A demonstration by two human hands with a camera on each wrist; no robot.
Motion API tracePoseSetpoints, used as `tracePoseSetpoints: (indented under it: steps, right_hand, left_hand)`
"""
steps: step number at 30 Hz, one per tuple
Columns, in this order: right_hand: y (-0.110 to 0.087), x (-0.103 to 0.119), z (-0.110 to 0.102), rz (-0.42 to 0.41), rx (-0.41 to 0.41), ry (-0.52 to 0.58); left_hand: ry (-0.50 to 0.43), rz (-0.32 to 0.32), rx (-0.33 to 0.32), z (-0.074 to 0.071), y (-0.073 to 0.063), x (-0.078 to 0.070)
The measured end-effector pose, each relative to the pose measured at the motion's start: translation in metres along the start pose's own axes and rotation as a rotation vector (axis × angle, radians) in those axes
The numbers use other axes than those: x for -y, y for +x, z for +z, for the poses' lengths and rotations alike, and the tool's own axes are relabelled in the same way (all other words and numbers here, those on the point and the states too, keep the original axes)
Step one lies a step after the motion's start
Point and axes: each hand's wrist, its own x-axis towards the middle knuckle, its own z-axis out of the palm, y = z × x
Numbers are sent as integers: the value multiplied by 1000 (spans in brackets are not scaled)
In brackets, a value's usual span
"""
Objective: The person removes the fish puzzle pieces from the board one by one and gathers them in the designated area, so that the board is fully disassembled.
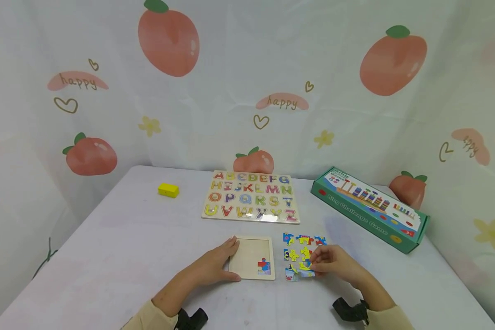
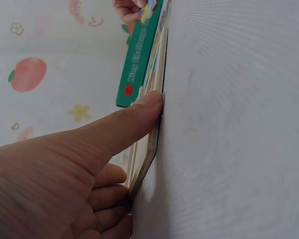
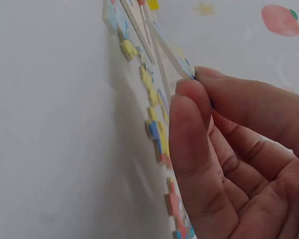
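My left hand [image 1: 212,266] grips the left side of a square wooden puzzle tray [image 1: 245,252], thumb at the near corner and fingers at the far one. One red, blue and lilac jigsaw piece [image 1: 264,267] lies in the tray's near right corner. Right of the tray, my right hand [image 1: 337,265] pinches a puzzle piece [image 3: 170,50] between thumb and fingertips, tilted above the others in the right wrist view. Under and beside that hand lie loose yellow, blue and red puzzle pieces [image 1: 294,255] in rough rows.
Behind the tray lies a wooden alphabet board [image 1: 251,220]. A green Ring Challenge Game box [image 1: 367,208] stands at the back right, slanted. At the back left sits a yellow block [image 1: 168,190]. A printed fabric backdrop [image 1: 214,114] hangs behind the white-covered table [image 1: 119,247].
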Motion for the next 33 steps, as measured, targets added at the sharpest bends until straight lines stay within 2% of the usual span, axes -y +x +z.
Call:
tracePoseSetpoints:
  steps: [8,15,21,33]
  right_hand:
    - [-6,-7,2,61,-62,22]
    - [-9,-10,5,71,-101,21]
    - [-9,-10,6,71,-110,-31]
    - [-9,-12,5,56,-104,-57]
  left_hand:
    - [0,-10,-4,0,-1,-1]
    - [6,-9,1,0,0,0]
    - [14,4,-9,0,0,0]
    - [9,-2,1,0,0,0]
